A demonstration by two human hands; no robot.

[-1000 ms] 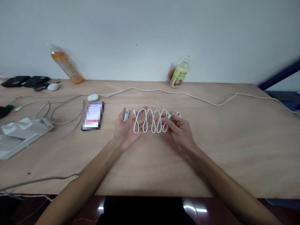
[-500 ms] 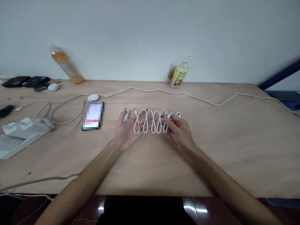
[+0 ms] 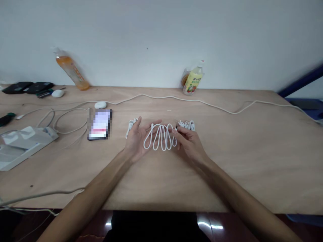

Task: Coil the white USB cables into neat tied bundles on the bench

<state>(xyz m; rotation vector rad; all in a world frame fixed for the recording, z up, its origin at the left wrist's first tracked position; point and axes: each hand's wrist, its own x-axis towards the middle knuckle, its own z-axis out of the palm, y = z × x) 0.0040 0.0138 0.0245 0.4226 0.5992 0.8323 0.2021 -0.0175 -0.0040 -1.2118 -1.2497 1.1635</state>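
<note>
A white charging cable [image 3: 164, 150] hangs in several narrow loops between my hands, above the table. My left hand [image 3: 135, 140] is palm up with its fingers stretched out behind the loops and its thumb raised. One end of the cable rests near those fingers. My right hand [image 3: 189, 140] pinches the other end, by a plug [image 3: 176, 128], between thumb and fingers. Just beyond my left thumb lies a folded white cable bundle [image 3: 130, 128]. Another white cable bundle [image 3: 187, 125] is behind my right hand, partly hidden by it.
A phone [image 3: 100, 124] and a white earbud case [image 3: 100, 105] lie to the left. Further left is a white power strip [image 3: 30, 148] with cords. An orange drink bottle [image 3: 73, 72] and a yellow bottle [image 3: 193, 80] lean at the wall. A long cord [image 3: 171, 96] crosses the tabletop.
The loops have drawn closer together and hang a little lower. My right hand has shifted slightly left, so more of both cable bundles shows.
</note>
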